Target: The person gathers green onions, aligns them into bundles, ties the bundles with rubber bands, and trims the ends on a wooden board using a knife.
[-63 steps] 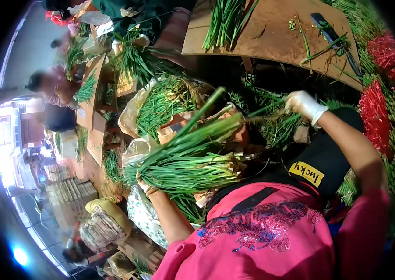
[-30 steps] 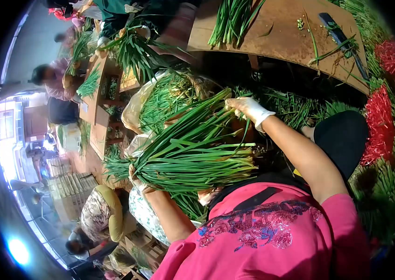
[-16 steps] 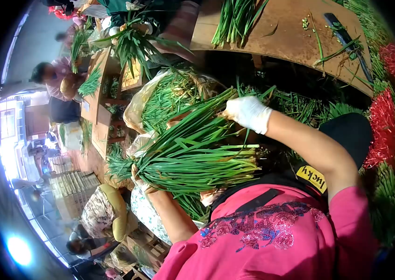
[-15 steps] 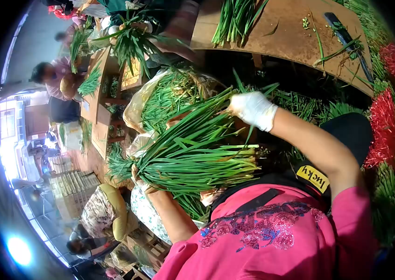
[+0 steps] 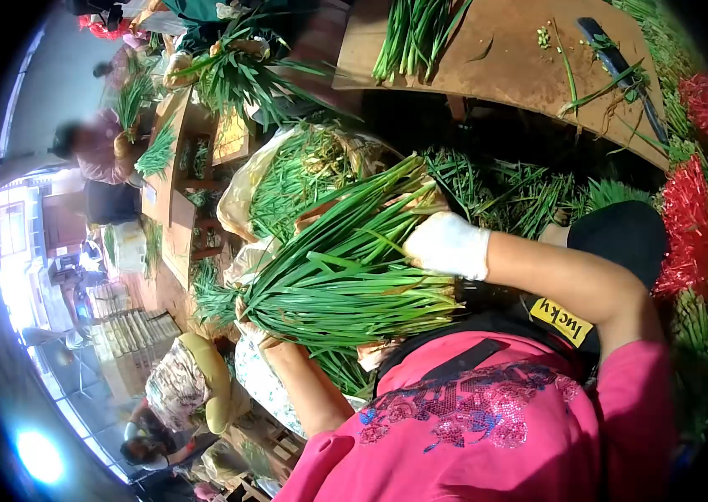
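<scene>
A large bunch of garlic chives (image 5: 346,284) lies across in front of me, leaf tips to the left and pale stem ends to the right. My left hand (image 5: 256,330) is closed around the leafy part, its fingers mostly hidden by the leaves. My right hand (image 5: 448,244), in a white glove, is at the stem end with its fingers curled onto some stalks; the fingertips are partly hidden among them. Just beyond the bunch stands a pale plastic sack (image 5: 241,197) filled with loose green leaves and trimmings.
A wooden table (image 5: 505,71) at the top holds more chives (image 5: 417,38) and a dark long-bladed tool (image 5: 622,75). Bundles with red ties (image 5: 687,226) line the right side. Several people work at wooden benches (image 5: 178,238) on the left, near stacked pale crates (image 5: 128,339).
My right hand has moved down and slightly left, from the upper stalks to the middle of the stem ends. The upper stalks have shifted. My left hand keeps its hold.
</scene>
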Demonstrator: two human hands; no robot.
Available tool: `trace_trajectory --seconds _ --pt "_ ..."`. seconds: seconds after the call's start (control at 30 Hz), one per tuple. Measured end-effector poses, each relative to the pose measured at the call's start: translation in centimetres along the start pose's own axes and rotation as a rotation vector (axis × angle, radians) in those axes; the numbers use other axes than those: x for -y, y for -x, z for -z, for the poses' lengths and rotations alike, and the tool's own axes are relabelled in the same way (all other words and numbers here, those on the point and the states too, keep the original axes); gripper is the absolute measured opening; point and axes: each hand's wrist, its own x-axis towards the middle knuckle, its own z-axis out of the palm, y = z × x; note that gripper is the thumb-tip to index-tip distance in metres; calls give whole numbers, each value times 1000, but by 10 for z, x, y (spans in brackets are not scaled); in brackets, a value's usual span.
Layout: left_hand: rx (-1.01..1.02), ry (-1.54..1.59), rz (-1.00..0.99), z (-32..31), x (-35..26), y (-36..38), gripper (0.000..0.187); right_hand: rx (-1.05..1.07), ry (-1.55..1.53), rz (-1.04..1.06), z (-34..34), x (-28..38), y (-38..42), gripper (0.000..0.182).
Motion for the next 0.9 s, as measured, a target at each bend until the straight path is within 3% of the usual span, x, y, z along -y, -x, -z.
trace_trajectory --seconds 0.03,0.07,0.13,0.2,0.23,0.3,0.33,0.43,0.47,0.5,0.53,0.57,0.6,0.67,0.7,0.73,0.77,0.8,0.87,0.9 --pt "126 -164 -43 1 3 2 45 -33 6 76 -4 -8 10 11" --pt "255 -323 -84 2 7 4 42 205 196 -133 22 -17 23 9" --pt "233 413 69 33 4 8 44 800 518 -393 20 -93 56 14" --pt "188 1021 219 66 -6 7 46 756 699 -600 42 -106 64 22" --pt "144 1264 289 77 -10 6 47 504 523 -521 46 -102 62 29" --pt "19 191 46 23 2 2 47 74 194 -451 50 -90 40 38" --pt "4 146 43 17 3 2 47 -105 39 -456 36 -96 26 40" --pt "42 22 78 -7 9 -1 51 -200 -777 -760 -14 -130 -12 42" --pt "111 -11 122 -23 15 -3 53 -9 -986 -729 17 -102 -18 47" --pt "154 121 218 -25 14 -6 54 -55 -1192 -672 -12 -115 -26 43" --pt "38 101 81 3 8 -6 54 -94 -1400 -611 -43 -126 -32 39" --pt "-79 64 -54 30 3 -6 55 -150 -1699 -728 -41 -112 -35 25" --pt "-127 55 -64 16 7 -3 54 -353 -1877 -699 -27 -90 -35 15" --pt "-219 40 -76 -9 17 2 53 -493 -1540 -787 -50 -107 -44 15" --pt "-224 -20 -98 -6 17 0 51 -580 -1596 -744 -47 -117 -38 12" --pt "-128 120 58 -5 13 1 50 -668 -1650 -698 -41 -130 -26 11" --pt "-33 260 215 -5 5 4 49 -615 -1879 -604 -38 -166 4 13" --pt "-65 200 135 0 8 2 49 -557 -2097 -495 -31 -206 37 16" --pt "-67 60 19 7 14 -2 49 -636 -1273 -1236 -19 -230 69 23" --pt "-49 80 53 8 14 -2 48 -632 -1152 -1163 -23 -227 74 25"
